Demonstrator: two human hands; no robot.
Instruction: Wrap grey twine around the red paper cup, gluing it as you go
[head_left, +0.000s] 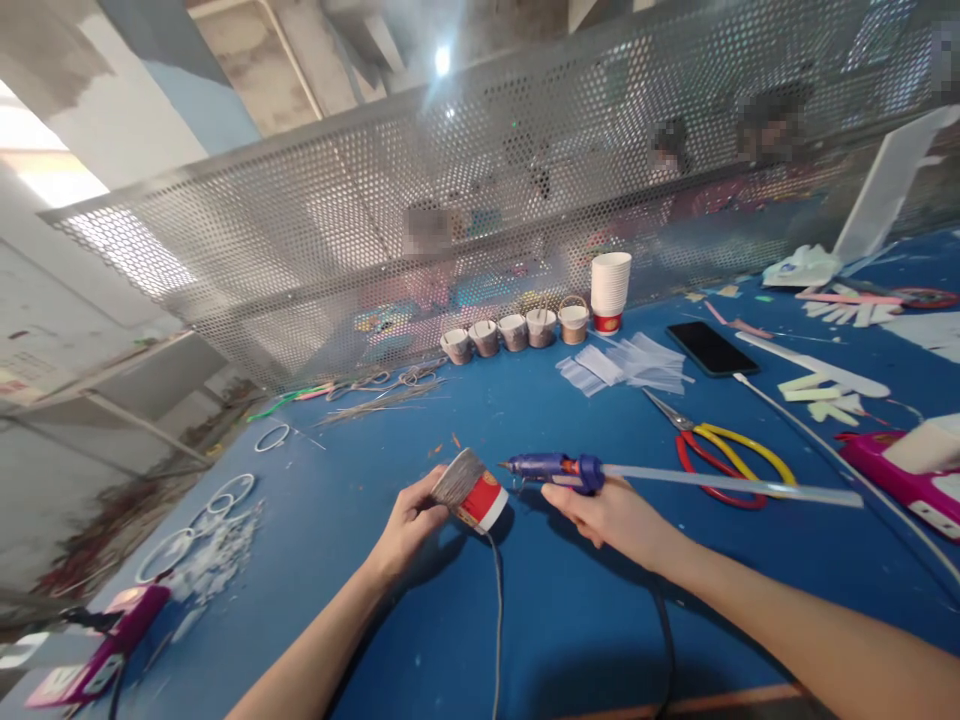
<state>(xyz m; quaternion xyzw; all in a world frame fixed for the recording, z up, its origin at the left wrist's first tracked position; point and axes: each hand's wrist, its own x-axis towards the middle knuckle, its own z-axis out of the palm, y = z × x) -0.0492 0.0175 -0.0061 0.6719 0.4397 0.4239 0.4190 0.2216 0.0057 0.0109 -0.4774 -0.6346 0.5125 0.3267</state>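
My left hand is closed around a red and white paper cup, which lies tilted on its side. Grey cord is wound round part of the cup, and its loose length hangs down toward the table's near edge. In my right hand is a blue glue gun, its tip pointing left, just short of the cup without touching it. A long clear glue stick sticks out of the gun's back to the right.
Several small wrapped cups and a stack of paper cups stand before a perforated metal screen. Red and yellow scissors, a phone and a pink power strip lie right. White rings lie left. People show behind the screen.
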